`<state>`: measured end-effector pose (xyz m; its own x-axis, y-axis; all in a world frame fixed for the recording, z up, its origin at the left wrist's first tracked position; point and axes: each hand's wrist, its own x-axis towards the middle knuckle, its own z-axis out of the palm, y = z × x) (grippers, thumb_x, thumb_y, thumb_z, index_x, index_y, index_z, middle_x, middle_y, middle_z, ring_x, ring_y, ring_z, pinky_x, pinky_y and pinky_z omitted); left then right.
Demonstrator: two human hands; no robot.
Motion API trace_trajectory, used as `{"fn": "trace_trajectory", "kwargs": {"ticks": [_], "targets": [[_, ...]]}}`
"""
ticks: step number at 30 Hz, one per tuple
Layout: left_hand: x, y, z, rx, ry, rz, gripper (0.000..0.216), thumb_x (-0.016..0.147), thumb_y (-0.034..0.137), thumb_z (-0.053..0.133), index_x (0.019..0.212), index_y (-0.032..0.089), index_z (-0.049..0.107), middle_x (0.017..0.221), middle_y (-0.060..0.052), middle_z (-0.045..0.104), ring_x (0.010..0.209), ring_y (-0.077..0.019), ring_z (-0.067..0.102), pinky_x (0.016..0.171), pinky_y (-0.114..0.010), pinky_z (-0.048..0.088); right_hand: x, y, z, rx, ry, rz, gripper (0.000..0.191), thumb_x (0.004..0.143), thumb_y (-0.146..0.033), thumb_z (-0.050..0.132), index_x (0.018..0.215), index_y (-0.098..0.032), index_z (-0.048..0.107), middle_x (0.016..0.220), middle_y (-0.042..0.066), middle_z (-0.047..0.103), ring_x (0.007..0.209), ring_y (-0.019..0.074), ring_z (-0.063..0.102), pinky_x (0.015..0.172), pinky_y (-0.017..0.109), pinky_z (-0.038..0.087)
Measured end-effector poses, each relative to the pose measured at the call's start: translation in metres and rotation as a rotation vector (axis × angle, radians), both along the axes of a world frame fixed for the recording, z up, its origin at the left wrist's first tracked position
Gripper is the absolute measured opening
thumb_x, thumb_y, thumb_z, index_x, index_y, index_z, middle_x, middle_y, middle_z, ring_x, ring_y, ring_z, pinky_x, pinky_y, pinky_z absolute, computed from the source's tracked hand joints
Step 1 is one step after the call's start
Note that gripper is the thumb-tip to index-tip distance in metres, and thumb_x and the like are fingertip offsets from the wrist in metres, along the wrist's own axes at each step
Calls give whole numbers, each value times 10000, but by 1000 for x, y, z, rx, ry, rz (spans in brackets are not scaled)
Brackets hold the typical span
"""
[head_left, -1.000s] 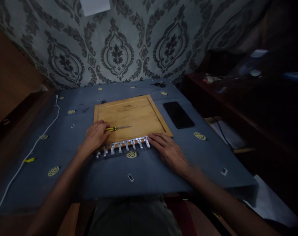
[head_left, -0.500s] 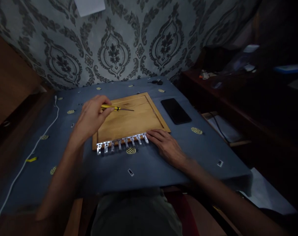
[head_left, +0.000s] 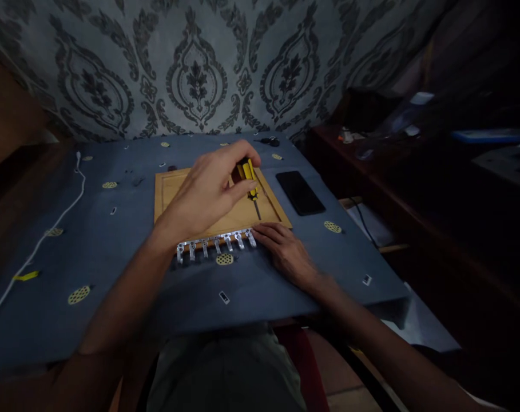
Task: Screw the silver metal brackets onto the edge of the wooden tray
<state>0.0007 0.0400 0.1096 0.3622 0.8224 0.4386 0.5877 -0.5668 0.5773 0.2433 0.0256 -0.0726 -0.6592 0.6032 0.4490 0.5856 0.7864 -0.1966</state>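
My left hand is closed around the yellow-and-black handle of a screwdriver. The screwdriver tilts steeply, its tip pointing down above the front right of a framed wooden board. Along the board's front edge runs a shiny rail with several hooks hanging toward me. My right hand lies with fingers stretched out at the rail's right end, fingertips touching the rail and the board's corner. My left hand and wrist cover the middle of the board and the rail's left end.
A black phone lies right of the board on the blue patterned cloth. Keys sit at the back. A white cable runs down the left side. At right stands a dark side table with a bottle.
My left hand has moved right across the board with the screwdriver, turning its tip from pointing right to pointing down. My right hand stays at the rail's end. The view has shifted slightly.
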Motion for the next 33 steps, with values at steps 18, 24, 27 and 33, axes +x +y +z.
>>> {"fn": "trace_trajectory", "kwargs": {"ticks": [18, 24, 27, 33], "targets": [[19, 2, -24, -43, 331, -90, 102, 997, 140, 535, 1055, 205, 588, 1110, -31, 697, 1055, -241, 662, 942, -390, 512, 0, -2, 3, -25, -22, -15, 678, 883, 15, 463, 1501, -244, 565, 1398, 110, 687, 1283, 296, 593, 1045, 549, 564], [18, 4, -28, -26, 328, -97, 97, 1011, 167, 518, 1067, 210, 585, 1113, -32, 699, 1055, -243, 661, 946, -399, 511, 0, -2, 3, 5, -27, -10, 613, 917, 2, 459, 1467, -235, 591, 1376, 111, 696, 1270, 288, 598, 1035, 512, 561], [18, 3, -26, -42, 338, -90, 100, 1014, 173, 508, 1061, 212, 587, 1105, -31, 698, 1036, -243, 662, 934, -401, 511, 0, -1, 3, 16, -8, 0, 594, 930, -6, 446, 1460, -230, 593, 1369, 115, 698, 1266, 287, 596, 1032, 512, 560], [18, 2, -23, -55, 349, -88, 140, 1002, 145, 491, 1066, 213, 595, 1096, -33, 693, 1038, -244, 666, 919, -385, 507, 0, -2, 3, -26, -1, -8, 639, 902, 0, 457, 1478, -243, 587, 1387, 118, 691, 1284, 302, 595, 1040, 554, 558]]}}
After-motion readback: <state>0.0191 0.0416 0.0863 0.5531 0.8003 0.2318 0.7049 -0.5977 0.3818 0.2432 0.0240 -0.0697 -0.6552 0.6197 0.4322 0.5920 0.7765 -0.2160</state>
